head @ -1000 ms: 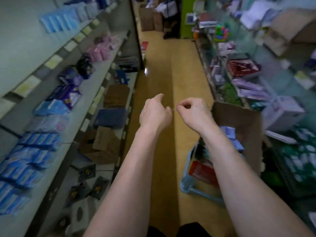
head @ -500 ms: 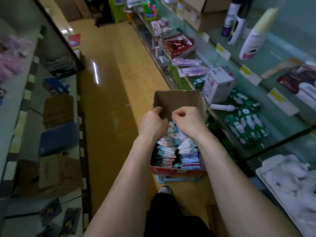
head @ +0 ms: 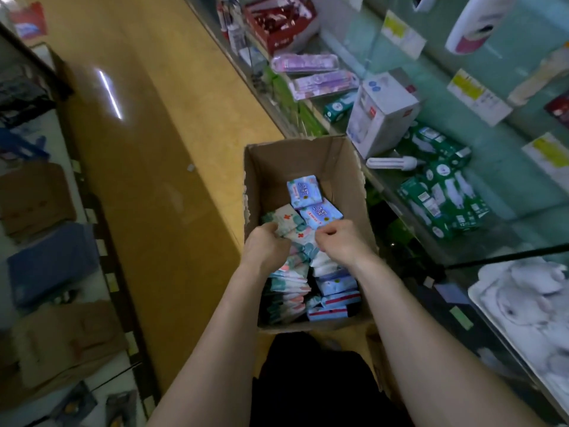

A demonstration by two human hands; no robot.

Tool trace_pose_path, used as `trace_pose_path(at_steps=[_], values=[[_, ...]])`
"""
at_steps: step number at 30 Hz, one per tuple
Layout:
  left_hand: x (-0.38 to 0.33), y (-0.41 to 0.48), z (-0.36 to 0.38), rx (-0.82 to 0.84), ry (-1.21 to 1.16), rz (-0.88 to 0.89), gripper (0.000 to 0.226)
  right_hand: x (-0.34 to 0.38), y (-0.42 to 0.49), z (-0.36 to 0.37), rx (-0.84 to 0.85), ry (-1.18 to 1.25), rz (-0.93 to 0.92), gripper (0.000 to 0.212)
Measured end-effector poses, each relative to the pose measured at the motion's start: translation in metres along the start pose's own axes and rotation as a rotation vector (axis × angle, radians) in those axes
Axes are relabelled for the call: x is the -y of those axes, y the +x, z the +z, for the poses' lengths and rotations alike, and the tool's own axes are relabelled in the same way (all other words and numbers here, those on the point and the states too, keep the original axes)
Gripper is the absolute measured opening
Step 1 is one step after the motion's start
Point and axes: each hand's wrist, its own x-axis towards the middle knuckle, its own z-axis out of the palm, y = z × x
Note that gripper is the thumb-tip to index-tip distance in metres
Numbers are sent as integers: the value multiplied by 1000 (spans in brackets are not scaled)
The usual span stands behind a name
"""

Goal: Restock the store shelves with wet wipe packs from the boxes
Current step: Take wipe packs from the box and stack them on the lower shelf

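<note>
1. Hands: the left hand [head: 268, 245] grips a green-and-white pack [head: 284, 218] at the head of the left row. The right hand [head: 338, 241] sits just beside it, fingers curled down onto the packs; whether it holds one cannot be told.
2. Location: the wet wipe packs [head: 326, 288] stand on edge in two tight rows in the near half of the open cardboard box [head: 308, 158]. The box is in the aisle, just beside the glass shelf [head: 498, 192] on the right. Two blue packs [head: 304, 191] lie loose in the far half.
3. Risk: the rows are crammed. Pulling one pack likely drags its neighbours up and tips them loose.
4. Risk: the wrappers look slick and soft. A pinch at one edge may slip and drop the pack.
5. Risk: a bare bulb [head: 391, 163] lies loose near the box rim. A careless lift to the right could knock it.
6. Appearance: small pillow-like film packs, some green and white with a red cross, some blue with a red band. The print is unreadable.
</note>
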Motion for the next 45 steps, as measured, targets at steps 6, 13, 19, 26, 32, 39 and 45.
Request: trace_pose_path(at_steps=[6, 13, 19, 26, 32, 39, 45], values=[[23, 32, 23, 22, -54, -129, 51, -23, 35, 34, 161, -51, 117, 16], [38, 64, 40, 9, -135, -208, 47, -32, 71, 75, 365, -226, 91, 49], [50, 82, 49, -27, -228, -276, 48, -34, 85, 103, 500, -526, -79, 82], [59, 90, 57, -122, -303, -296, 54, -32, 94, 107, 483, -612, -127, 55], [53, 101, 63, -189, -348, -301, 66, -35, 99, 82, 342, -436, -26, 43], [63, 125, 70, 25, -189, -218, 104, -50, 102, 77, 350, -277, 80, 43], [76, 137, 73, 71, -69, -66, 113, -46, 110, 80, 424, -192, 95, 43]])
